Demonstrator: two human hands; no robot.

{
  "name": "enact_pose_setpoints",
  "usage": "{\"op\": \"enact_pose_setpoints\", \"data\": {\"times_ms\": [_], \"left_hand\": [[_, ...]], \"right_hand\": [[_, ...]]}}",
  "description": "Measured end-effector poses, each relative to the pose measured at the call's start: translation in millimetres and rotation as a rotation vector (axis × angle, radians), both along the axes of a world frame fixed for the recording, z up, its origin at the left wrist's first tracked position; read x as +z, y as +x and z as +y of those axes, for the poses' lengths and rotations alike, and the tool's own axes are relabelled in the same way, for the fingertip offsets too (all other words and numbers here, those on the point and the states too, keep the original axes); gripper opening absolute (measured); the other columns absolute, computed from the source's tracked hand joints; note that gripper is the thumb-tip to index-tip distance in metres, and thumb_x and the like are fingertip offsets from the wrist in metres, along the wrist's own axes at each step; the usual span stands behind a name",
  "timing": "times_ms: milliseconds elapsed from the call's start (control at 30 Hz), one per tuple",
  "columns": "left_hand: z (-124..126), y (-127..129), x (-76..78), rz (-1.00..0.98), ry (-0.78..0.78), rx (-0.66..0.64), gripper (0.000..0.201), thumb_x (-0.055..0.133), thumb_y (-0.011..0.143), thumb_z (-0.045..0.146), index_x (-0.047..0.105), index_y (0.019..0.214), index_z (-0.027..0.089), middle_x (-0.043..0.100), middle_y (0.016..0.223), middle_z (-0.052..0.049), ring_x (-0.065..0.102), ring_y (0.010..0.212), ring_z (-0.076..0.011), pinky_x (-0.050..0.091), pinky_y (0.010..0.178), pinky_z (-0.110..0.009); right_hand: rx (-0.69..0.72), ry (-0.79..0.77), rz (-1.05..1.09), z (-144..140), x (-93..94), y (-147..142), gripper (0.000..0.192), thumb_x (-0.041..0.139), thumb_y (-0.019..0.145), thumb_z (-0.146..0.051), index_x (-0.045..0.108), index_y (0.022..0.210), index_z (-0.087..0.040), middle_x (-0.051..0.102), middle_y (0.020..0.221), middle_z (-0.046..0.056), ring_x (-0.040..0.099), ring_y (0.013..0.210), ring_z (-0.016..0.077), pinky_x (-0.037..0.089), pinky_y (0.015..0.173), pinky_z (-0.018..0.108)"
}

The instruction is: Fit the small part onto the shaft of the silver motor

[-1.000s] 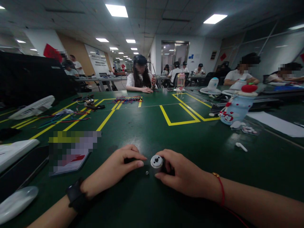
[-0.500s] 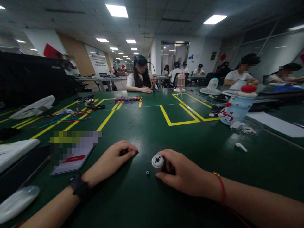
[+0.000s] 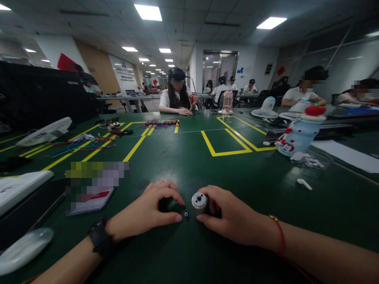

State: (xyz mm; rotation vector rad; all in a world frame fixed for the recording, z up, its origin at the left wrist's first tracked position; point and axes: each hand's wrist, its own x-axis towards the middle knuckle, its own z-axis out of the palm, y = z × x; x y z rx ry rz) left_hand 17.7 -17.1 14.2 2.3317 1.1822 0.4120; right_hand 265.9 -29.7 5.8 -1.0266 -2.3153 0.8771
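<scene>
- green matting covers the long worktable (image 3: 189,165), marked out with yellow tape lines; other people sit at the far end and to the right under bright ceiling panels.
- right hand (image 3: 233,215) rests low on the mat, fingers curled narrowly round a small motor (image 3: 199,201), a short cylinder with a pale grey end cap facing up and a dark body mostly hidden in the grip.
- left hand (image 3: 151,213) is cupped just beside it, thumb and forefinger bent over a dark part i cannot make out; whether it is pinched or only covered is not clear.
- a tiny ring-shaped piece (image 3: 186,214), like a washer or bushing, lies loose on the mat between the two hands, just off the left fingertips.
- judging by looks, the motor is rigid metal and plastic, fairly dense for its bulk, smooth-sided and liable to roll; best gripped round the barrel, not by the cap.
- the ring piece looks light, hard and easy to flick away; a fingertip pinch from above would suit it.
- nearby: a phone (image 3: 89,199) to the left, a white fan grille (image 3: 44,132), loose coloured wires (image 3: 161,123), a snowman-patterned bottle (image 3: 297,132), a white earbud (image 3: 304,183).
</scene>
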Motion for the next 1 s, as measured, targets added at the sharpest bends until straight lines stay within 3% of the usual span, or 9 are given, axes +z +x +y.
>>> {"op": "enact_pose_setpoints", "data": {"times_ms": [133, 300, 500, 733, 1000], "left_hand": [[-5.5, 9.5, -0.3, -0.065, -0.008, -0.015, 0.011, 0.067, 0.083, 0.035, 0.071, 0.090, 0.027, 0.061, 0.099, -0.001, 0.055, 0.098, -0.0216, 0.039, 0.090, -0.037], [-8.5, 15.8, 6.9, -0.252, -0.031, 0.061, 0.015, 0.059, 0.090, 0.031, 0.071, 0.085, 0.024, 0.061, 0.093, -0.001, 0.058, 0.089, -0.0176, 0.045, 0.080, -0.030], [-14.1, 23.8, 14.4, -0.337, 0.077, 0.147, 0.014, 0.059, 0.089, 0.031, 0.072, 0.087, 0.025, 0.060, 0.090, -0.001, 0.058, 0.085, -0.0177, 0.045, 0.077, -0.029], [-17.2, 35.5, 16.6, -0.336, 0.188, 0.152, 0.010, 0.061, 0.089, 0.026, 0.071, 0.088, 0.027, 0.057, 0.089, 0.000, 0.056, 0.084, -0.0162, 0.045, 0.075, -0.028], [-17.5, 33.8, 17.4, -0.315, 0.177, 0.136, 0.011, 0.060, 0.089, 0.025, 0.071, 0.090, 0.025, 0.057, 0.089, -0.001, 0.056, 0.084, -0.0170, 0.046, 0.075, -0.029]], "right_hand": [[-0.001, 0.011, 0.004, 0.3, 0.3, -0.9, 0.029, 0.065, 0.081, -0.022, 0.056, 0.108, -0.020, 0.057, 0.090, 0.001, 0.051, 0.069, 0.0128, 0.041, 0.060, 0.026], [0.000, 0.019, -0.001, 0.0, 0.0, -0.7, 0.028, 0.065, 0.080, -0.021, 0.056, 0.107, -0.020, 0.057, 0.090, 0.001, 0.051, 0.069, 0.0132, 0.041, 0.060, 0.026], [0.005, 0.030, -0.002, 0.2, -0.1, -0.6, 0.027, 0.065, 0.080, -0.022, 0.055, 0.105, -0.019, 0.057, 0.091, 0.002, 0.050, 0.069, 0.0128, 0.040, 0.061, 0.026], [0.022, 0.064, 0.015, 1.0, -0.4, -2.1, 0.024, 0.065, 0.080, -0.021, 0.055, 0.101, -0.019, 0.057, 0.089, 0.001, 0.049, 0.069, 0.0124, 0.039, 0.061, 0.026], [0.020, 0.066, 0.011, 0.8, -0.6, -1.2, 0.026, 0.065, 0.080, -0.021, 0.054, 0.104, -0.019, 0.057, 0.092, 0.002, 0.049, 0.071, 0.0134, 0.040, 0.062, 0.026]]}}
